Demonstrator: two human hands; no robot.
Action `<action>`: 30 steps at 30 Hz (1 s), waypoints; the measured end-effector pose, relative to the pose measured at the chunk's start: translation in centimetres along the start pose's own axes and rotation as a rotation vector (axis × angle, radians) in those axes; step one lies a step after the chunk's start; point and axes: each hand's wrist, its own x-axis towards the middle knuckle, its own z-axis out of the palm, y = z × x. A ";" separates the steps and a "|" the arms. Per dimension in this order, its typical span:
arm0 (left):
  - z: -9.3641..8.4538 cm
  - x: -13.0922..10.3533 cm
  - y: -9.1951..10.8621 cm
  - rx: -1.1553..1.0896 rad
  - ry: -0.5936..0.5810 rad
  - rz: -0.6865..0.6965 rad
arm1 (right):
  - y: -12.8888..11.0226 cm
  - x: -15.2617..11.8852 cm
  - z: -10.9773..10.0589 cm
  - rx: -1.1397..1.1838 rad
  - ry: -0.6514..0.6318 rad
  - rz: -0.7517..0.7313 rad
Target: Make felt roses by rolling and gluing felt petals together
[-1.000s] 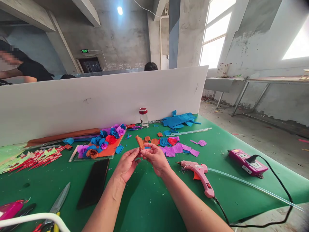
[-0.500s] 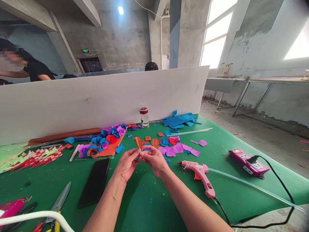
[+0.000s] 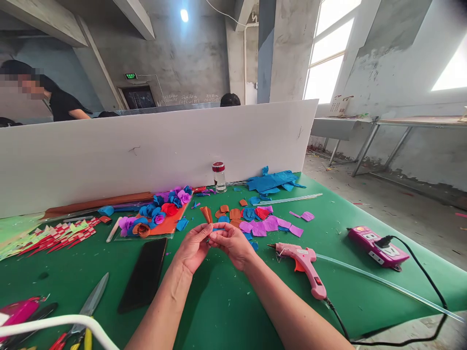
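Observation:
My left hand (image 3: 195,245) pinches a small brown crepe-paper petal (image 3: 206,214), which is rolled narrow at its base and flares upward. Thumb and fingertips of my right hand (image 3: 229,243) close on the base of the same piece, meeting the left fingertips. Just beyond the hands lie brown paper squares (image 3: 235,214), purple paper squares (image 3: 270,223) and blue petals (image 3: 249,214). Finished paper roses (image 3: 148,212) in blue, purple, red and brown are heaped to the left. A pink glue gun (image 3: 305,262) lies right of my right forearm.
A black phone (image 3: 143,274) and scissors (image 3: 94,297) lie on the left. A glass jar (image 3: 219,179) stands before the white board (image 3: 164,150). On the right are a magenta power strip (image 3: 377,247), its black cable and a long glue stick (image 3: 383,279). A person (image 3: 63,99) is beyond the board.
The brown petal looks narrower and more gathered between my fingertips, and it has turned slightly. Both hands stay nearly in place. The person beyond the board has shifted to the right.

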 end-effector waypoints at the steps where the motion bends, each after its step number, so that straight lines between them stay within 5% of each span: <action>1: 0.0 0.0 0.0 -0.007 0.003 -0.005 | 0.0 0.0 0.0 -0.003 -0.001 0.000; 17: 0.1 -0.1 0.1 0.086 0.050 0.094 | -0.3 0.1 -0.5 -0.183 -0.070 -0.021; 24: 1.0 -0.8 0.6 0.424 0.188 0.480 | -1.1 0.1 -0.3 -0.511 0.016 -0.470; 30: 0.9 -1.1 0.6 0.618 0.140 0.688 | -1.5 -0.6 0.3 -0.665 -0.005 -0.653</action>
